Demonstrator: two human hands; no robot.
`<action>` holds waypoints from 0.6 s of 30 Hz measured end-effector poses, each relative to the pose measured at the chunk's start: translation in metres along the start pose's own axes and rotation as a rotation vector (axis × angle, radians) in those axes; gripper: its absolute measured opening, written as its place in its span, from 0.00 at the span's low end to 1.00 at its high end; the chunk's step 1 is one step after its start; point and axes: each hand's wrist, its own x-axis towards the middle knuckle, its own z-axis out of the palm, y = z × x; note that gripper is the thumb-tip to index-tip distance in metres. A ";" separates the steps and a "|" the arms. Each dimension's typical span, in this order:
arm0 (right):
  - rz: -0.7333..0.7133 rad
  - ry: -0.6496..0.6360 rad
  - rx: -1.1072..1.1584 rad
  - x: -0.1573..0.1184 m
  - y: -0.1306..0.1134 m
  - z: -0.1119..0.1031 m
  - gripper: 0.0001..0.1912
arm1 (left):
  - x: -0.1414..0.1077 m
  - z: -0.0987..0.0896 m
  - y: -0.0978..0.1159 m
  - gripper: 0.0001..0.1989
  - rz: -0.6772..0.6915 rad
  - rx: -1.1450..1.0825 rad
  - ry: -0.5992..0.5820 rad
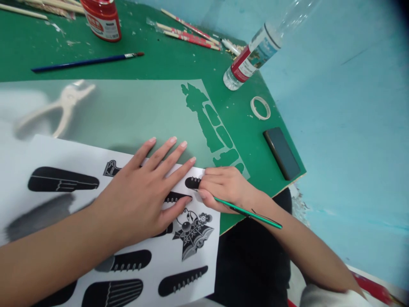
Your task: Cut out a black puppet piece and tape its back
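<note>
My left hand (pixel 145 192) lies flat with fingers spread on a white printed sheet (pixel 128 238). The sheet carries black shapes and a patterned figure (pixel 193 232), some covered by my hand and forearm. Close beside it, my right hand (pixel 223 187) is closed around a slim green-handled tool (pixel 252 213), held like a pen. Its thin tip points at a small dark shape (pixel 192 182) near the sheet's upper right edge; my fingers hide much of that end, so I cannot tell its kind. Beneath the sheet is a translucent sheet (pixel 143 111) with cut-out openings at its right end.
A white hole punch (pixel 65 104) rests at left on the translucent sheet. Around the green table (pixel 179 64) are a blue paintbrush (pixel 86 62), red jar (pixel 104 21), wrapped chopsticks (pixel 191 38), plastic bottle (pixel 247 62), tape roll (pixel 253 108) and phone (pixel 281 153). A blue wall (pixel 345 106) borders the right.
</note>
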 end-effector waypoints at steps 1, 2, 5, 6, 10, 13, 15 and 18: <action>0.000 0.001 0.002 0.000 0.000 0.000 0.20 | 0.000 0.000 0.000 0.34 -0.001 0.000 -0.001; 0.000 0.005 0.005 -0.001 0.000 0.000 0.20 | 0.000 0.000 0.000 0.34 -0.001 0.000 -0.004; -0.002 0.015 0.007 -0.001 -0.001 0.001 0.19 | 0.000 -0.001 0.000 0.34 -0.003 0.003 -0.010; -0.005 0.013 0.005 -0.001 0.000 0.001 0.19 | 0.000 -0.001 0.000 0.34 -0.004 0.004 -0.007; -0.037 -0.017 -0.013 0.001 0.002 -0.002 0.19 | 0.000 0.000 0.001 0.34 0.000 0.008 0.001; -0.064 -0.043 -0.028 0.004 0.006 -0.006 0.20 | 0.000 0.001 0.000 0.35 0.010 0.021 0.009; -0.078 -0.048 -0.036 0.005 0.008 -0.008 0.20 | 0.000 0.001 0.000 0.35 0.010 0.021 0.008; -0.094 -0.037 -0.040 0.006 0.011 -0.008 0.20 | 0.000 0.000 0.000 0.34 0.000 0.005 -0.004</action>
